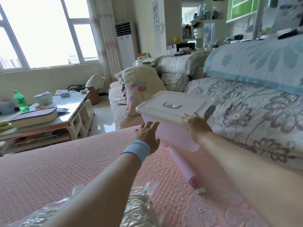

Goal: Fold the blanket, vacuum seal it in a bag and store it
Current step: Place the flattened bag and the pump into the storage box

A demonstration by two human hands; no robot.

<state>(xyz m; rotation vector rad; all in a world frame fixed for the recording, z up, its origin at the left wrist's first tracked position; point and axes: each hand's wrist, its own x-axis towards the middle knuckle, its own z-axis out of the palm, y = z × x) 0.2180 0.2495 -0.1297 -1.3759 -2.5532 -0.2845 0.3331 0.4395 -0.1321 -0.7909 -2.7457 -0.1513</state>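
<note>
A pink storage box [170, 128] with a white lid [175, 104] stands on the pink sofa cover, tilted toward the sofa back. My right hand [196, 122] grips the box's near right corner under the lid's rim, beside a grey latch [210, 110]. My left hand [147, 135], with a blue wristband, reaches toward the box's left side with its fingers straight; whether it touches the box I cannot tell. The blanket, sealed in a crinkled clear bag [139, 208], lies at the bottom under my left forearm. A pink hand pump [182, 167] lies on the cover between my arms.
The flowered sofa back [254, 115] rises on the right with a blue pillow [255, 63] on top. A yellow flowered pillow [139, 86] leans beyond the box. A coffee table [49, 115] with a green bottle, a book and bowls stands left. A small white clip [200, 190] lies by the pump.
</note>
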